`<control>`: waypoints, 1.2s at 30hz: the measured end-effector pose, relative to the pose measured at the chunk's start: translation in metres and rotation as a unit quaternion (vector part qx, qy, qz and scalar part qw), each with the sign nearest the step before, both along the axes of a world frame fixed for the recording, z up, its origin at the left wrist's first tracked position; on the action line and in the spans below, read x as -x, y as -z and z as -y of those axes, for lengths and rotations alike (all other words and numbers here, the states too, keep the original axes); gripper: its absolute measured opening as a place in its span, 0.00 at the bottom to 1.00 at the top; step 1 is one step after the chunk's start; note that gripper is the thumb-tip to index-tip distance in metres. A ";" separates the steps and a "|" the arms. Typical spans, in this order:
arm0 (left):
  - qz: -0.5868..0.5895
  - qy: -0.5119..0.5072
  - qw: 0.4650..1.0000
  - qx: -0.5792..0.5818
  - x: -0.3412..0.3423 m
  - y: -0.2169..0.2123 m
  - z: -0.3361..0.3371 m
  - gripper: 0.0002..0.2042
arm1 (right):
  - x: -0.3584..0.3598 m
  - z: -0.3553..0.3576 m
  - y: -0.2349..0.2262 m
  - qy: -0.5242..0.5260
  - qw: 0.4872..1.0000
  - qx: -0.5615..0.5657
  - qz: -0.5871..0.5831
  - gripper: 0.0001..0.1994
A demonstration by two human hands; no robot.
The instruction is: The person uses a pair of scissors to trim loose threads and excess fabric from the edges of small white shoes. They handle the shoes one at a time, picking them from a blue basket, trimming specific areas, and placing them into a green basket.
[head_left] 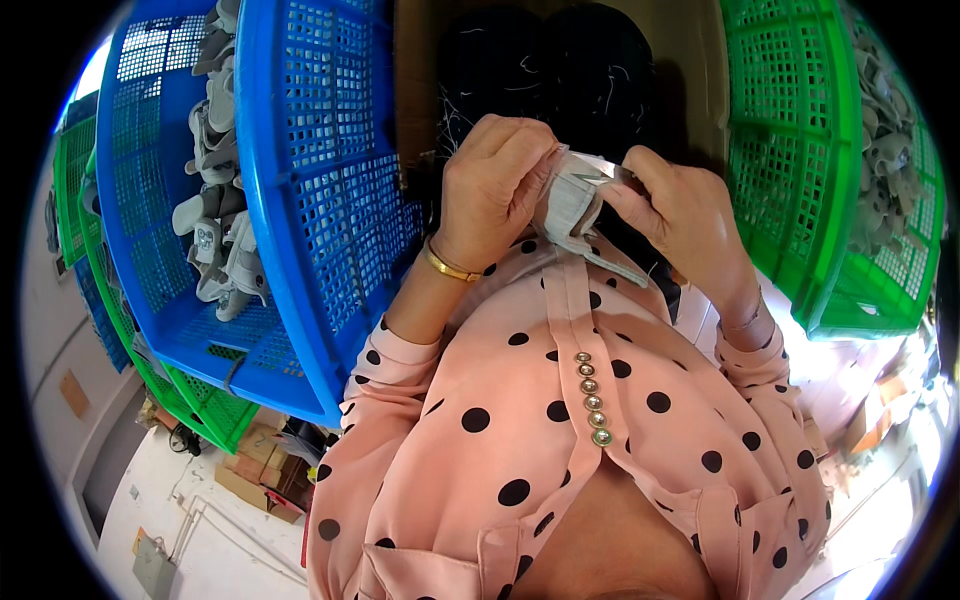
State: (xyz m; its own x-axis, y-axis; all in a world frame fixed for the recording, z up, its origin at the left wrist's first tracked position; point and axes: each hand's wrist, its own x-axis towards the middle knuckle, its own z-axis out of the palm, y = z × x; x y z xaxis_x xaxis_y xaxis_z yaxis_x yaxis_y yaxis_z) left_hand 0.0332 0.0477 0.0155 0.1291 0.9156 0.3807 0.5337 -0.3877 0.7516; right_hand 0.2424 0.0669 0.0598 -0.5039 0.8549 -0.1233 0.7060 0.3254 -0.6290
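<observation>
Between my hands, in front of my chest, is a light grey fabric shoe upper (572, 203) with a strap-like strip hanging from its lower side. My left hand (497, 180) pinches its left edge between thumb and fingers. At its upper right edge, my right hand (685, 215) is closed, thumb against the curled fingers. A shiny metal piece (603, 168), perhaps a small blade, shows beside those fingertips; its full shape is hidden by the hand and fabric.
On the left stands a blue plastic crate (330, 190) holding several grey shoe uppers (215, 235). A green crate (800, 150) with more grey pieces stands on the right. Cardboard (700, 60) lies behind my dark trousers (545, 75), which carry loose threads.
</observation>
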 end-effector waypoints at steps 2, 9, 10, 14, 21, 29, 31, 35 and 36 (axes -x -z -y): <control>0.002 -0.004 1.000 0.003 -0.002 0.000 0.000 0.04 | 0.002 -0.004 -0.002 -0.026 0.999 -0.006 0.020 0.21; -0.010 -0.015 1.000 -0.020 -0.005 -0.002 0.001 0.04 | 0.009 -0.010 0.002 -0.057 0.994 -0.052 0.077 0.23; -0.006 -0.016 1.000 -0.024 -0.006 -0.001 0.001 0.04 | 0.009 -0.009 0.002 -0.058 0.993 -0.065 0.077 0.23; 0.013 -0.027 0.999 -0.028 -0.011 0.005 -0.001 0.03 | 0.009 -0.006 0.007 -0.057 0.985 -0.139 0.084 0.22; 0.482 -0.017 0.827 0.289 -0.011 0.010 0.018 0.19 | 0.001 -0.011 0.039 0.040 0.996 0.076 -0.012 0.17; 0.259 0.175 0.893 0.325 0.006 0.039 0.002 0.36 | -0.016 -0.025 0.053 0.099 0.979 0.000 -0.181 0.17; 0.387 0.304 0.773 0.402 0.011 0.038 0.001 0.32 | 0.001 -0.023 0.025 -0.006 0.984 0.016 -0.177 0.19; 0.340 0.414 0.727 0.430 0.008 0.043 -0.009 0.32 | 0.001 -0.024 0.000 -0.073 0.969 0.207 -0.116 0.15; 0.336 0.386 0.754 0.413 0.008 0.043 -0.005 0.27 | 0.000 -0.024 -0.001 -0.068 0.969 0.219 -0.097 0.12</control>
